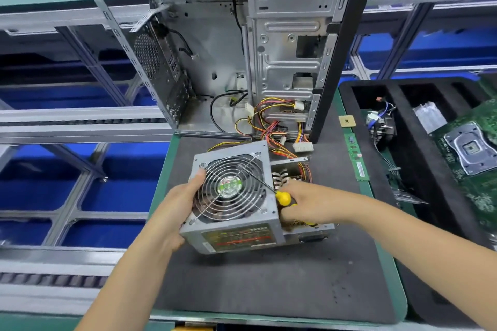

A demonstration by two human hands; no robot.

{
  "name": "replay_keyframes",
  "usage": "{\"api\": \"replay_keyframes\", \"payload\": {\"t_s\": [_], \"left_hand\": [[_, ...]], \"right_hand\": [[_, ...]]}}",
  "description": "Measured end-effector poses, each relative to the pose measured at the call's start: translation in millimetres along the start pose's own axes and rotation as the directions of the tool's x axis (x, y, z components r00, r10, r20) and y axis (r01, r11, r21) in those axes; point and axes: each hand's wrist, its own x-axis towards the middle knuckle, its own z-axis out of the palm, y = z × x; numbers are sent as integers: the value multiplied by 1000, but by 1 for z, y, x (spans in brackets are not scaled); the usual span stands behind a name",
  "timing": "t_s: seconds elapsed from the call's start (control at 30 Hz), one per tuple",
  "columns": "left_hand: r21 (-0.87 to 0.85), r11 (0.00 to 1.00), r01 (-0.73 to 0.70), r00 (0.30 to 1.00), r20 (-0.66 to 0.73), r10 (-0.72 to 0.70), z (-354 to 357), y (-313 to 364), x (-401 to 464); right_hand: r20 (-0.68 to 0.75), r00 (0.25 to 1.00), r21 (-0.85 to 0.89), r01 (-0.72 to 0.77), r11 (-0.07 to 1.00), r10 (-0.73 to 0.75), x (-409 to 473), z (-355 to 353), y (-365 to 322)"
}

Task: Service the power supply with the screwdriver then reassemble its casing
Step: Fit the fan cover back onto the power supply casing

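Observation:
A grey power supply [258,234] with a wire fan grille [228,188] sits tilted on the dark mat, its cover shifted so the inner parts show on its right side. My left hand [177,204] grips its left edge, thumb on the top near the grille. My right hand [309,204] holds a screwdriver by its yellow handle [283,197]; the metal shaft [255,176] lies across the grille, pointing up and left. Coloured cables [274,126] run from the supply into the case behind.
An open computer case [285,56] stands upright behind the supply. A memory stick [356,158] and a small chip [347,121] lie on the green table edge to the right. A black foam tray [403,126] holds a cooler and a motherboard [470,148]. Conveyor rails run at the left.

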Motion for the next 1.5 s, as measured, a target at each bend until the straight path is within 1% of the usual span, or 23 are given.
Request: {"api": "replay_keyframes", "payload": {"t_s": [0.07,0.17,0.23,0.3,0.4,0.5,0.6,0.7,0.83,0.93,0.97,1.07,1.13,1.23,1.3,1.4,1.5], "left_hand": [[19,999,-37,999,-37,38,10,-2,-8],[2,998,-70,993,-97,70,19,-6,-14],[-4,997,-78,990,-115,77,22,-7,-15],[-3,997,-75,990,-118,74,23,-6,-15],[-9,997,-73,989,-129,71,24,-6,-15],[-20,997,-76,986,-147,72,27,-8,-15],[-46,994,-102,981,-173,92,33,-9,-16],[-47,989,-141,978,-161,131,37,-7,-18],[-40,977,-209,973,-112,204,41,-3,-20],[28,966,-255,961,-99,257,43,-1,-21],[49,963,-264,957,-107,268,42,-1,-21],[75,956,-285,948,-123,292,39,-3,-20],[114,943,-314,939,-110,326,38,-6,-20],[136,922,-362,917,-129,378,39,-6,-20],[121,924,-363,917,-128,377,41,-4,-20],[132,928,-349,923,-124,365,40,-4,-14],[113,942,-316,934,-134,330,38,-10,-7]], "right_hand": [[-49,998,45,-27,999,30,-6,2,7],[-142,987,265,-32,964,71,-11,4,11],[-142,987,393,-9,919,71,-13,3,10],[-137,989,417,2,909,61,-15,2,6],[-101,993,389,-14,921,58,-15,1,4],[-70,995,400,-38,916,72,-14,-1,3],[-61,995,413,-51,909,84,-14,-2,2],[-39,996,443,-58,895,84,-17,-5,5],[39,996,578,-93,811,86,-26,-10,8],[72,992,649,-124,750,102,-30,-12,8],[63,992,655,-126,745,113,-31,-12,7],[-14,990,595,-104,797,141,-36,-8,9],[-64,985,570,-95,816,159,-39,-3,12],[-101,974,598,-106,795,205,-43,-3,14],[-77,975,589,-124,799,208,-45,-5,13],[6,982,509,-167,845,190,-45,-3,11],[37,966,437,-245,865,255,-40,0,4]]}}
